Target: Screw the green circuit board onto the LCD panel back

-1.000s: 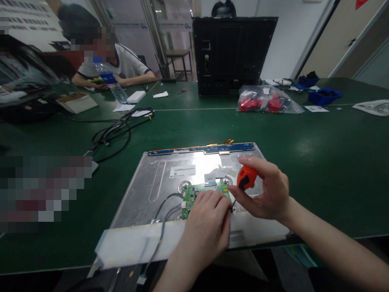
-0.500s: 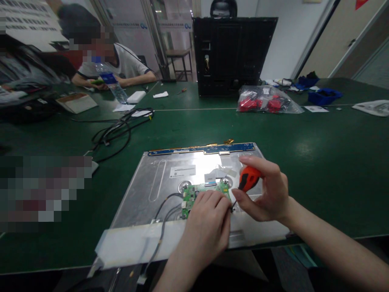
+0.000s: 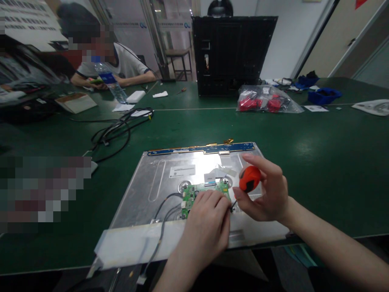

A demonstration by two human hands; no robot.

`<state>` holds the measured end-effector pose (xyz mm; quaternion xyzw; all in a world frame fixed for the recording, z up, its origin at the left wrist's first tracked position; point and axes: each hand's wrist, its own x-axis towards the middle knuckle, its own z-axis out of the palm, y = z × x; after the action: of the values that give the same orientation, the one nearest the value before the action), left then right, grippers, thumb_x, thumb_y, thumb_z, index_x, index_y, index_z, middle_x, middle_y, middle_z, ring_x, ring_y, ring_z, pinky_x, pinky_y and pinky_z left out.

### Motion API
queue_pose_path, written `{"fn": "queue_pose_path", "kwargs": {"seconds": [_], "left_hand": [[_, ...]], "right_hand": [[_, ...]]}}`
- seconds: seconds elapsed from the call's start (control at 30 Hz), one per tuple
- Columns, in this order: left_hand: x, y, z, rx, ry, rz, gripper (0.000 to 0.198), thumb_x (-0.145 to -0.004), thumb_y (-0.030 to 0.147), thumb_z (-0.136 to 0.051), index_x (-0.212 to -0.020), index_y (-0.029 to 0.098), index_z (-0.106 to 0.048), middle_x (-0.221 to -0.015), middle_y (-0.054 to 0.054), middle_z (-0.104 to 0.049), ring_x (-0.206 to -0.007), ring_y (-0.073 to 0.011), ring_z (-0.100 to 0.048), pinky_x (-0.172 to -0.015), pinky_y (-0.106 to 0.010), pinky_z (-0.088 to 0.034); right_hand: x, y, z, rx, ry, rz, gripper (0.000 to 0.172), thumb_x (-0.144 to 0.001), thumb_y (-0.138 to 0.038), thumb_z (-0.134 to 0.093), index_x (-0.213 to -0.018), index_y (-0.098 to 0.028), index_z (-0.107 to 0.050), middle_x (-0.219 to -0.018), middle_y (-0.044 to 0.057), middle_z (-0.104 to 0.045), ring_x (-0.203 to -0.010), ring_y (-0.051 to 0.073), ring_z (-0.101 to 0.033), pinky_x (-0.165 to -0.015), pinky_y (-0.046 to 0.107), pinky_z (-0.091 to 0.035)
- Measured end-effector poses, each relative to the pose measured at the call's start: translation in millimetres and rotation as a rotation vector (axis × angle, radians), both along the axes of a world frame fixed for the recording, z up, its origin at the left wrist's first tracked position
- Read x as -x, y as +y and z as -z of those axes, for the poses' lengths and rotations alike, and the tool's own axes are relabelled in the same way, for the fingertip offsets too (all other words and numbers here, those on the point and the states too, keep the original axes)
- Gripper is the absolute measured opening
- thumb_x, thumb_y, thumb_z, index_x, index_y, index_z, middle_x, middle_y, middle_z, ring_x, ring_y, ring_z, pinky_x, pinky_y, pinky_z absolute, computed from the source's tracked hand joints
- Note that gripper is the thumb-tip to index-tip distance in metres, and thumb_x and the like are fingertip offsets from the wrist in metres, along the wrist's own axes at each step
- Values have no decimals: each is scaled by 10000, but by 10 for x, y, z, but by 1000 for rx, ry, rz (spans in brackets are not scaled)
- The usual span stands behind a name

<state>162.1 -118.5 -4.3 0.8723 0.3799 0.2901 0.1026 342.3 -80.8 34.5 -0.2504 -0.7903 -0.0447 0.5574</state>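
Observation:
My right hand is closed around the red-and-black handle of a screwdriver, gripping it between thumb and fingers. Its thin dark shaft slants down and left to the right edge of a green circuit board. Over that board lies my left hand, back up, fingers curled and pressed together beside the shaft. What its fingertips hold, if anything, is hidden. Beneath is a silver metal-backed display panel, with a blue circuit strip along its far edge. Grey cables run from the board's left side.
Black cables lie coiled on the green table. Farther back are a large black monitor, a plastic bag with red items, blue trays and a water bottle. Another person sits at the back left.
The screwdriver handle has turned in my right hand, its end now facing me more, and the right fingers have shifted slightly. My left hand stays in place.

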Motion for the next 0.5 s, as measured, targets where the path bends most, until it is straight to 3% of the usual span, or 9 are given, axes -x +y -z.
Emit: {"fn": "queue_pose_path", "kwargs": {"seconds": [0.27, 0.5], "left_hand": [[1, 0, -15, 25, 18, 1, 153, -905, 64, -532, -923, 192, -615, -956, -81, -703, -899, -284, -638, -793, -429, -515], [0, 0, -16, -51, -21, -7, 169, -890, 49, -540, -936, 199, -603, -942, -81, -708, -876, -273, -651, -775, -409, -528]], "right_hand": [[-19, 26, 9, 7, 27, -110, 665, -810, -150, -611, -1451, -187, -440, -964, 15, -601, -541, 108, -571, -429, 238, -503], [-10, 27, -43, -6, 9, -67, 553, -926, -284, -710, -1423, -212, -481, -804, -38, -634, -526, 132, -584, -431, 235, -521]]}}
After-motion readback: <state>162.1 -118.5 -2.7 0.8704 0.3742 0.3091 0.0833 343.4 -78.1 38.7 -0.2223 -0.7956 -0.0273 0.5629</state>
